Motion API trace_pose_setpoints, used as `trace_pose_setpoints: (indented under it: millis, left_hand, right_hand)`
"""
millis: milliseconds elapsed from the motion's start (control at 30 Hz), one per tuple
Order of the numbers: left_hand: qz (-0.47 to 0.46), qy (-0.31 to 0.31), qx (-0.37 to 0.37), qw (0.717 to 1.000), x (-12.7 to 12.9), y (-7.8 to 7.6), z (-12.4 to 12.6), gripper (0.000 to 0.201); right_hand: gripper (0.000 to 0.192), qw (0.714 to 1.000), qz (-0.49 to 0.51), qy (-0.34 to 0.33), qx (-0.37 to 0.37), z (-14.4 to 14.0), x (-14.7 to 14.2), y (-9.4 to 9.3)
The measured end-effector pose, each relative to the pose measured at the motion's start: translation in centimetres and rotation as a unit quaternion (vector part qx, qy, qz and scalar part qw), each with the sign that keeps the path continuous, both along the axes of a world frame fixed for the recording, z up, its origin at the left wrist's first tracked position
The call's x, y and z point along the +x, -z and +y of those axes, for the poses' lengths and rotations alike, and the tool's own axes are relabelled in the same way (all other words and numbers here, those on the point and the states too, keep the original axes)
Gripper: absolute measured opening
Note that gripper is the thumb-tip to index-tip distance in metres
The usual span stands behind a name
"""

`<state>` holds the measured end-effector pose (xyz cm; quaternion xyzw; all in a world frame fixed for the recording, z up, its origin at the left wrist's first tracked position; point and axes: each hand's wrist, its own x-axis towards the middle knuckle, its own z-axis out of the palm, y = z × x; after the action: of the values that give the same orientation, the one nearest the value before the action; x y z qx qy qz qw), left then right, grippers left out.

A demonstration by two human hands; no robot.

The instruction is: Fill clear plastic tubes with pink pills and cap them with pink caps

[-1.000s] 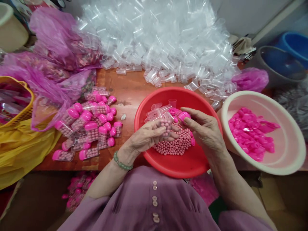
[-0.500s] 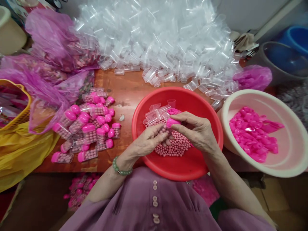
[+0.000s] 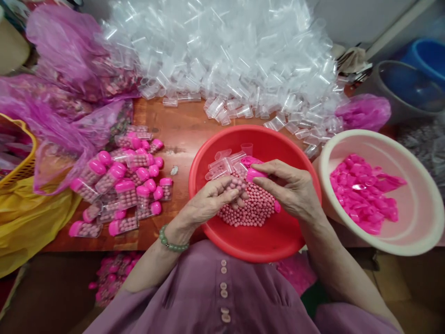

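Observation:
Over the red basin (image 3: 243, 248), my left hand (image 3: 210, 202) is closed around a small clear bottle filled with pink beads (image 3: 235, 184); the fingers hide part of it. My right hand (image 3: 287, 188) pinches a bright pink cap (image 3: 255, 175) between thumb and fingertips, just right of the bottle and apart from it. Beneath both hands lies a heap of loose pink beads (image 3: 250, 208). Several clear plastic bottles (image 3: 222, 168) rest on the beads at the basin's back left, and a pink cap (image 3: 277, 206) lies at the heap's right side.
Filled, pink-capped bottles (image 3: 125, 192) are piled on the wooden table (image 3: 156, 120) at left. A mound of clear bottles (image 3: 222, 55) covers the back. The cream basin (image 3: 413, 199) at right holds pink plastic pieces (image 3: 361, 190). Purple bags (image 3: 66, 55) and a yellow bag (image 3: 38, 218) lie far left.
My right hand has shifted slightly right with the pink cap, leaving a wider gap from the bottle. The bottle's beads now show more clearly in my left hand. The view has shifted slightly.

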<state>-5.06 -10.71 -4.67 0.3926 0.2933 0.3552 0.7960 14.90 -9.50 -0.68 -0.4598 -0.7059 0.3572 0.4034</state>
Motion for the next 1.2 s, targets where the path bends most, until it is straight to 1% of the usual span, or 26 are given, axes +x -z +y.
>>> trace_pose_setpoints:
  millis: [67, 133, 267, 367, 467, 567, 633, 700, 767, 867, 933, 967, 1000, 1067, 1200]
  left_hand:
    - [0.009, 0.006, 0.010, 1.000, 0.0, -0.2, -0.1, 0.030]
    - [0.036, 0.014, 0.027, 0.999, 0.0, -0.4, -0.2, 0.030]
    - [0.102, 0.035, 0.065, 0.992, 0.3, -0.7, -0.3, 0.028]
    - [0.104, 0.047, 0.064, 0.991, 0.3, -0.7, -0.3, 0.029]
    - [0.105, 0.059, 0.058, 0.991, 0.4, -0.7, -0.2, 0.028]
    - [0.107, 0.030, 0.058, 0.992, 0.4, -0.6, -0.1, 0.028]
    - [0.078, 0.018, 0.044, 0.996, 0.4, -0.5, -0.1, 0.030]
    - [0.048, 0.021, 0.022, 0.998, 0.4, -0.4, -0.1, 0.032]
    - [0.032, 0.024, 0.005, 0.999, 0.3, -0.3, 0.0, 0.034]
    - [0.022, 0.024, -0.002, 0.999, 0.2, -0.1, 0.0, 0.036]
    - [0.018, 0.024, 0.004, 1.000, 0.1, -0.1, -0.1, 0.036]
    - [0.018, 0.023, 0.008, 1.000, 0.0, -0.1, -0.1, 0.035]
    - [0.020, 0.023, 0.011, 0.999, 0.0, -0.1, -0.1, 0.035]
    - [0.029, 0.027, 0.014, 0.999, -0.1, -0.1, -0.2, 0.033]
    - [0.029, 0.023, 0.011, 0.999, -0.1, -0.2, -0.1, 0.031]
  right_hand:
    - [0.019, 0.999, -0.039, -0.027, 0.026, 0.2, -0.4, 0.0]
    - [0.017, 0.991, -0.106, -0.072, 0.045, 0.3, -0.3, -0.5]
    - [0.018, 0.956, -0.233, -0.171, 0.050, 1.1, 0.5, -2.4]
    - [0.020, 0.934, -0.282, -0.211, 0.062, 2.0, 0.8, -3.5]
    - [0.019, 0.912, -0.321, -0.251, 0.052, 2.9, 0.6, -3.9]
    - [0.019, 0.883, -0.373, -0.286, 0.020, 3.6, 0.5, -4.2]
    - [0.018, 0.872, -0.394, -0.292, 0.004, 3.8, 0.6, -4.4]
    - [0.016, 0.878, -0.396, -0.269, 0.003, 3.9, 0.8, -4.6]
    - [0.017, 0.902, -0.368, -0.223, 0.011, 3.6, 1.1, -4.6]
    - [0.023, 0.945, -0.278, -0.171, 0.010, 2.9, 1.0, -4.2]
    - [0.023, 0.958, -0.233, -0.165, 0.010, 2.4, 0.6, -3.7]
    - [0.022, 0.959, -0.227, -0.170, 0.013, 2.2, 0.4, -3.6]
    - [0.022, 0.956, -0.233, -0.180, 0.018, 2.0, 0.2, -3.5]
    - [0.021, 0.939, -0.273, -0.206, 0.029, 2.0, 0.1, -3.7]
    - [0.024, 0.884, -0.381, -0.269, 0.020, 2.7, 0.5, -4.8]
